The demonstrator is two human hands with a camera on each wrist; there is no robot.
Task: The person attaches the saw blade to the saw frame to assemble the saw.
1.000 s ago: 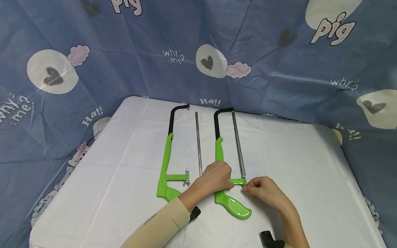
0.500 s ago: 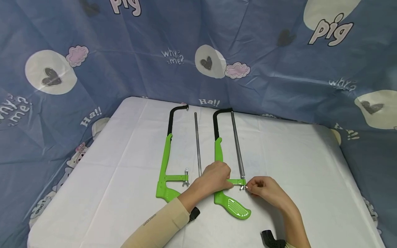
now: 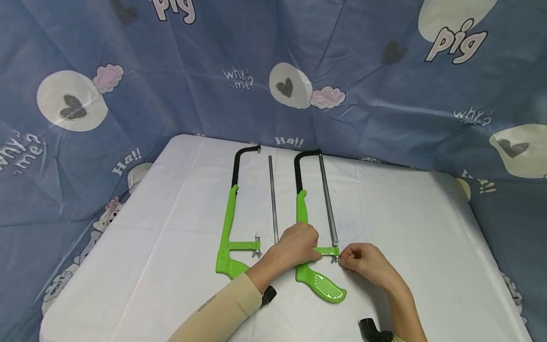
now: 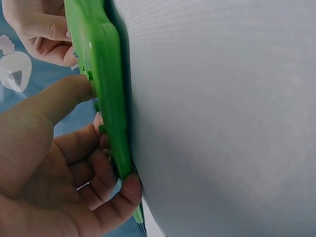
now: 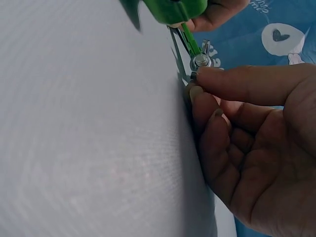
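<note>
On the white tabletop lies a hacksaw with a green handle and a black front bow; a grey blade spans its frame. My left hand grips the green frame above the handle, with fingers curled round it in the left wrist view. At the end of the green crossbar sits a metal wing nut. My right hand pinches one wing of it between thumb and forefinger. Left of this saw lie a loose blade, partly behind my left hand, and a second green hacksaw with no blade fitted.
The left forearm sleeve covers the second saw's handle end. A black wrist device is on the right wrist. White cloth covers the table; a blue printed curtain hangs behind its far edge.
The right fingertips covered the wing nut a second ago; now more of it shows and its wings stand at a different angle. The left hand and both saws have stayed put.
</note>
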